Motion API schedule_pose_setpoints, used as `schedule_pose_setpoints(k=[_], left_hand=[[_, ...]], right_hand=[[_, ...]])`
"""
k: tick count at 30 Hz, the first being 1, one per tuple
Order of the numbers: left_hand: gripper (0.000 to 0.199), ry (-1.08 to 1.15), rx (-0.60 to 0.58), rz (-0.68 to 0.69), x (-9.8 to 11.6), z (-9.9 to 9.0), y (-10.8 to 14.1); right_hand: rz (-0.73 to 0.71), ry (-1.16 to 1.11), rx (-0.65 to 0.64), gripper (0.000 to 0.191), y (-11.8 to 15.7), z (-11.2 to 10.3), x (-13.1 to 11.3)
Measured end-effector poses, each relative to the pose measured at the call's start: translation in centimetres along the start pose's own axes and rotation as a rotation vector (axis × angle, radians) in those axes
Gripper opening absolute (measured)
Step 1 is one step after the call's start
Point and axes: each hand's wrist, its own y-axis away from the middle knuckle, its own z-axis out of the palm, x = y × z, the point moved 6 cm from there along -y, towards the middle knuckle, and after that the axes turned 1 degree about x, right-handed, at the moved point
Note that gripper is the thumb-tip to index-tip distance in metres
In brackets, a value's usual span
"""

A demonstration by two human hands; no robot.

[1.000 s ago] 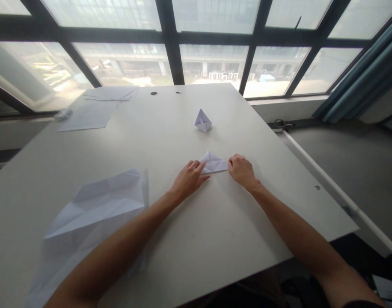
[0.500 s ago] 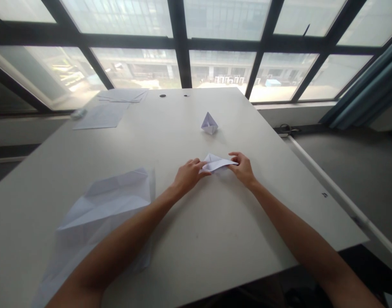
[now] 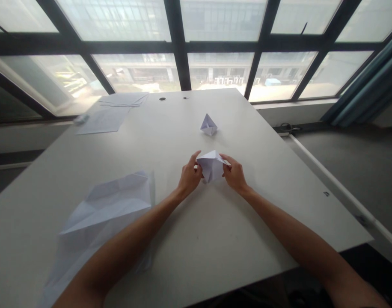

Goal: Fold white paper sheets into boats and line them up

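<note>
A folded piece of white paper (image 3: 212, 163) is held between my two hands, just above the table. My left hand (image 3: 190, 174) pinches its left side with thumb and fingers. On its right side my right hand (image 3: 233, 173) is closed on the paper's edge, fingertips partly hidden behind it. The paper shows a peak at the top and a flap hanging toward me. Beyond it, a small folded paper boat (image 3: 209, 125) stands upright on the table, apart from both hands.
Large creased paper sheets (image 3: 102, 214) lie at the left, partly beneath my left forearm. More flat sheets (image 3: 102, 119) rest at the far left of the white table (image 3: 247, 239). Two dark round holes mark the table's far edge, below windows (image 3: 221, 70).
The folded paper has tilted up and turned, its shape now peaked rather than flat and narrow. My hands have shifted slightly left and changed their grip. The paper boat stays put.
</note>
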Motion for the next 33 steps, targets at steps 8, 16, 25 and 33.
schedule_pose_setpoints(k=[8, 16, 25, 33], left_hand=[[0.044, 0.554, -0.072, -0.279, -1.4, 0.6, -0.1], [0.045, 0.293, 0.038, -0.120, -1.3, 0.1, -0.1], [0.024, -0.531, -0.209, 0.396, 0.3, 0.8, 0.7], [0.022, -0.566, -0.312, 0.419, -0.5, 0.8, 0.2]], right_hand=[[-0.130, -0.125, 0.024, 0.043, -0.5, -1.2, -0.5], [0.187, -0.469, -0.099, 0.038, -0.6, -0.4, 1.9], [-0.159, 0.339, -0.072, 0.030, -0.8, -1.4, 1.2], [-0.258, 0.458, -0.424, 0.049, -0.6, -2.6, 0.7]])
